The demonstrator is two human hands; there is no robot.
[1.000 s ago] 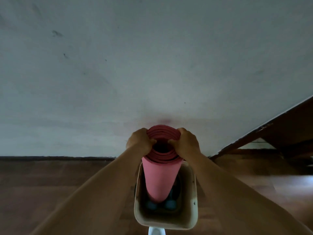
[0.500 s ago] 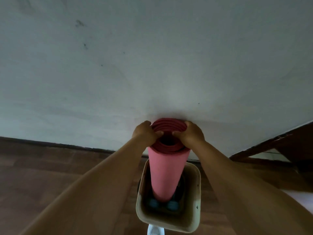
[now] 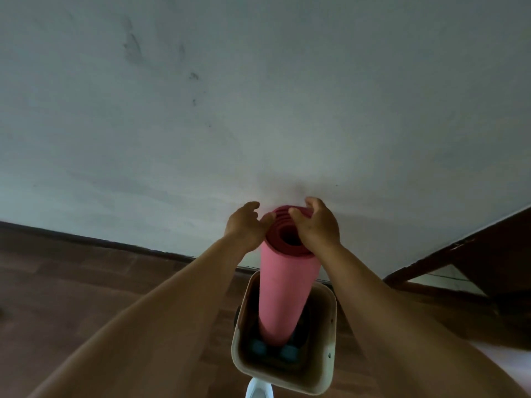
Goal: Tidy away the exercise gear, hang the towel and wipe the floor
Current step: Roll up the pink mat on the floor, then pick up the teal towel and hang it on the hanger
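a: what are the hands doing?

b: the left hand point(image 3: 244, 225) sits at the left side of the top of the mat point(image 3: 287, 285), fingers loosely curled, thumb tip touching the rim. it doesn't look wrapped round it, more resting against it.

a: and the other?

b: the right hand point(image 3: 317, 225) is over the right edge of the roll, fingers bent, thumb laid on the top rim. i can't tell if it truly grips or just touches.

a: where's the mat itself?

b: rolled up, pink, standing nearly upright in the bin point(image 3: 330, 317), top end leaning towards the wall point(image 3: 258, 96). its lower end is down inside, and you can look into the dark hollow of the roll from above.

a: anything else in there?

b: two blue round things point(image 3: 288, 352) at the bottom, touching the foot of the mat. dumbbell ends maybe, too dim to be sure.

a: and around it?

b: the bin stands on the floor point(image 3: 86, 297), brown wood, close to the pale wall with a dark skirting. dark wooden furniture point(image 3: 488, 259) off to the right, and something white point(image 3: 258, 392) pokes out just below the bin.
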